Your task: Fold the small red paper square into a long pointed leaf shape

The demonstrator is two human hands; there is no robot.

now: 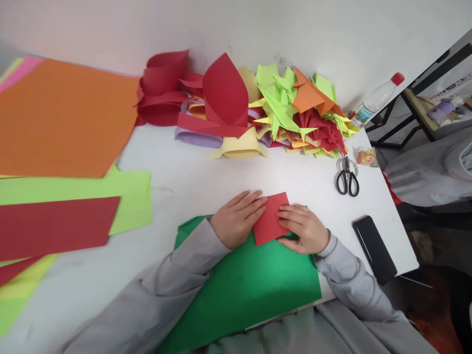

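A small red square of paper (271,221) lies turned at a slant on a green sheet (258,290) in front of me. My left hand (239,219) rests along its left edge, fingers stretched out and flat, with the thumb hidden. From the other side, the extended fingers of my right hand (303,228) press on the paper's right part. The right thumb sits apart from those fingers, near the lower right corner. Both hands are open, laid on the paper rather than wrapped round it.
Black-handled scissors (347,178), a wrapped snack (366,157) and a phone (374,250) lie to the right. Behind are folded paper pieces (287,105), red paper shapes (225,91) and a plastic bottle (374,104). Large orange sheets (66,118) and a dark red strip (55,226) occupy the left.
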